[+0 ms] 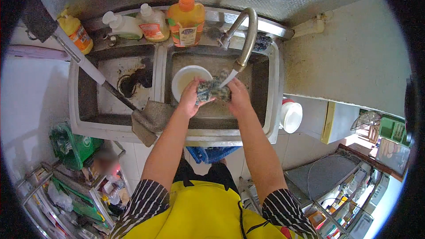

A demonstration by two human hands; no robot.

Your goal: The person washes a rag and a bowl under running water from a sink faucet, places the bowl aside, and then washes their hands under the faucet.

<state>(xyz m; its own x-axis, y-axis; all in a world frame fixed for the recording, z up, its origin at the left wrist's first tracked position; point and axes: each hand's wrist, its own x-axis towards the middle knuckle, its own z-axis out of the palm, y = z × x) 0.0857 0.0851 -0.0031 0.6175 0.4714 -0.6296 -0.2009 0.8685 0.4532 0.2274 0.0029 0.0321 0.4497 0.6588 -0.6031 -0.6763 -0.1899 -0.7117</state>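
Observation:
Over the right basin of a steel double sink (161,84), both of my hands grip a wet, mottled grey-green cloth (212,89). My left hand (190,99) closes round its left end, while my right hand (239,98) has its fingers curled on the other side. Water from the curved metal faucet (251,33) runs down onto the cloth and my right fingers. Just behind my left hand sits a white bowl (178,77) with cloudy liquid, its front right part hidden by the hand and cloth.
An orange soap bottle (186,20), two pale pump bottles (154,24) and a yellow bottle (75,31) line the back ledge. A long-handled tool (90,68) slants across the left basin. Dark residue lies round its drain (128,85). A white bucket (291,116) stands right of the sink.

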